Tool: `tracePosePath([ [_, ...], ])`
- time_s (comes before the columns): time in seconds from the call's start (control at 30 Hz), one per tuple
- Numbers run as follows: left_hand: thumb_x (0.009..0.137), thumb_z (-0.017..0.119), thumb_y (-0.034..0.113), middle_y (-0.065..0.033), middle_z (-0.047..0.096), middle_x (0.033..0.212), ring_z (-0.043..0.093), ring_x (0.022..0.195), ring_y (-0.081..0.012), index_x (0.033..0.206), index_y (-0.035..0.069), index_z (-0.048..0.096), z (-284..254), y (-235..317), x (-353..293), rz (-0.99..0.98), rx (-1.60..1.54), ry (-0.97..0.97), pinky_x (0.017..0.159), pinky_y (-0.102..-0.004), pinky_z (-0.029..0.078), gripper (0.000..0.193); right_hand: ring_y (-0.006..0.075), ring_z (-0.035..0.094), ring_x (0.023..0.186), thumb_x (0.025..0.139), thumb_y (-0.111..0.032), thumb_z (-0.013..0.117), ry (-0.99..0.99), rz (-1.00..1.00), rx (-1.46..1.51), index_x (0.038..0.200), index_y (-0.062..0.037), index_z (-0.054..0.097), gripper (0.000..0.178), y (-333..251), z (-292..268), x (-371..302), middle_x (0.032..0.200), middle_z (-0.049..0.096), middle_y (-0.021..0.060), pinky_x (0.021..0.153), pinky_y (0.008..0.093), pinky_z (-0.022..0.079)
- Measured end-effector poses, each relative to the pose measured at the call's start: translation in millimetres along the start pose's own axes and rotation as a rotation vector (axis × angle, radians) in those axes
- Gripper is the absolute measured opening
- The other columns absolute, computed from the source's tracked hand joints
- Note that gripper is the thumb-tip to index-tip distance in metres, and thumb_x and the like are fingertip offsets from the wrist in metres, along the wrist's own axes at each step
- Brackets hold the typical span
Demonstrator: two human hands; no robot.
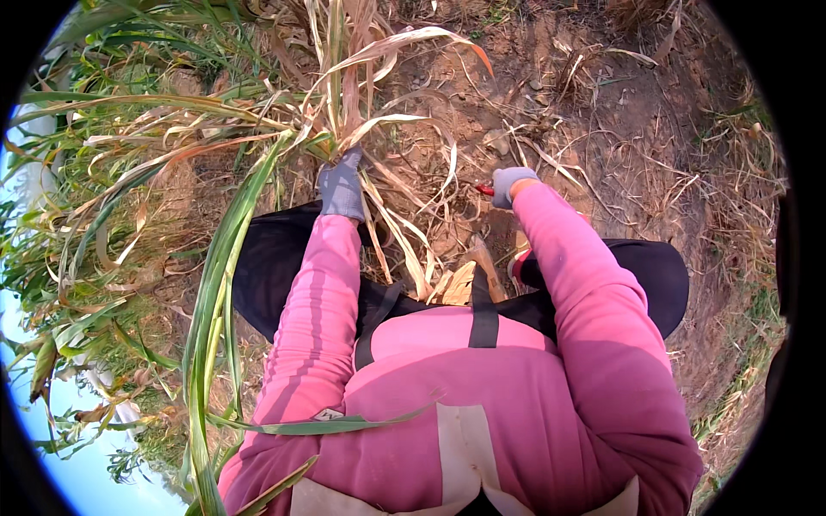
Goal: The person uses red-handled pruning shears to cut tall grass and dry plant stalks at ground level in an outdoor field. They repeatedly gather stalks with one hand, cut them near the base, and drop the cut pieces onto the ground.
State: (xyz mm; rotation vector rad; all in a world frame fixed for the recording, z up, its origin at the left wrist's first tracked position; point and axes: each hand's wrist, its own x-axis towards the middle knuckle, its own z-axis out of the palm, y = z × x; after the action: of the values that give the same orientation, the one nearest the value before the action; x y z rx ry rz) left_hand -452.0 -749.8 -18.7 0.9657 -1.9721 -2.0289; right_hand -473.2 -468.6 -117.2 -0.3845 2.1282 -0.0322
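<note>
My left hand (pixel 342 185), in a grey knit glove, is closed around the base of a bunch of corn stalks (pixel 334 95). Their long leaves, partly dry and tan, partly green, fan out above and to the left. My right hand (pixel 514 182), also gloved in grey, is closed on a tool with a red handle (pixel 484 190). Only a short red piece sticks out on its left side; whether it has a blade I cannot tell. The right hand is low over the soil, apart from the stalks.
Dry husks (pixel 460 284) lie between my bent knees. A long green leaf (pixel 213 331) hangs across my left side, and another crosses my chest. Green standing plants (pixel 82 206) fill the left. Brown soil (pixel 641 146) with scattered straw stretches to the right.
</note>
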Motion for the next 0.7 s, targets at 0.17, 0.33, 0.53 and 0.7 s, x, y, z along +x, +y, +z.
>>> tracePosePath([
  [0.17, 0.083, 0.066, 0.013, -0.0058, 0.065, 0.097, 0.059, 0.081, -0.0145, 0.108, -0.001, 0.062, -6, -3, 5, 0.014, -0.019, -0.094, 0.074, -0.0271, 0.045, 0.029, 0.0267, 0.063, 0.102, 0.076, -0.025, 0.06, 0.174, -0.122, -0.081, 0.116, -0.0066, 0.058, 0.044, -31, -22, -28, 0.11, 0.065, 0.013, 0.086, 0.0441, 0.046],
  [0.33, 0.083, 0.066, 0.016, -0.006, 0.065, 0.097, 0.057, 0.08, -0.0146, 0.107, -0.002, 0.062, -3, -3, -3, 0.029, 0.049, -0.173, 0.073, -0.0288, 0.045, 0.03, 0.023, 0.057, 0.11, 0.088, -0.023, 0.05, 0.365, -0.118, -0.343, 0.116, -0.0119, 0.058, 0.032, -56, 17, -2, 0.115, 0.062, 0.0082, 0.091, 0.0476, 0.035],
  [0.53, 0.084, 0.066, 0.014, -0.0041, 0.063, 0.097, 0.058, 0.08, -0.0126, 0.112, 0.0, 0.06, 2, 8, -18, -0.016, 0.008, -0.213, 0.071, -0.0268, 0.047, 0.032, 0.026, 0.066, 0.091, 0.086, -0.018, 0.049, 0.375, -0.245, -0.249, 0.096, -0.0093, 0.066, 0.022, -71, 13, 3, 0.097, 0.068, 0.0131, 0.08, 0.0407, 0.046],
  [0.7, 0.089, 0.06, 0.021, -0.0074, 0.064, 0.088, 0.063, 0.073, -0.0181, 0.116, 0.006, 0.056, -16, 68, -11, 0.083, -0.317, -0.142, 0.065, -0.0285, 0.054, 0.03, 0.0305, 0.067, 0.091, 0.082, -0.02, 0.055, 0.295, -0.126, 0.039, 0.097, -0.0056, 0.067, 0.024, -61, -9, -6, 0.097, 0.068, 0.0156, 0.076, 0.0403, 0.052],
])
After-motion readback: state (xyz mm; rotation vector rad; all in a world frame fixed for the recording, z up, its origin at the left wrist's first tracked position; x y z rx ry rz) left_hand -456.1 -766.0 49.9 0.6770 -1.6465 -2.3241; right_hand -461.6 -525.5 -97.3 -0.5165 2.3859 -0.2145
